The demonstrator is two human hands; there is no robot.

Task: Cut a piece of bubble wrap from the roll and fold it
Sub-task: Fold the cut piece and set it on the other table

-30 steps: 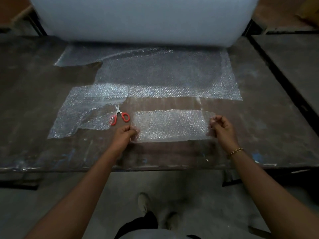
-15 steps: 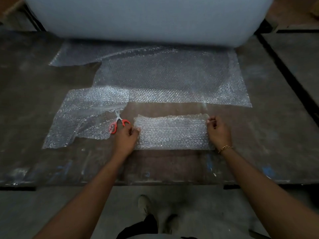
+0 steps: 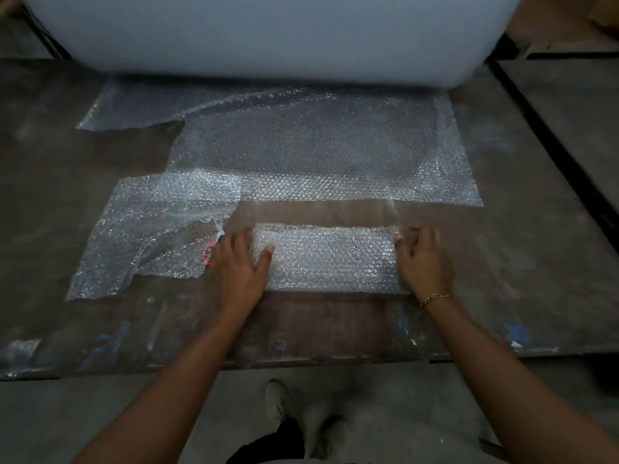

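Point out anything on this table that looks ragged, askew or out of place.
The sheet off the roll has a ragged, stepped left edge, and a crumpled offcut lies askew beside it. The scissors are mostly hidden under the left hand. The folded piece itself lies flat and square.

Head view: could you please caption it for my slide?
Both hands press a folded bubble wrap piece flat.
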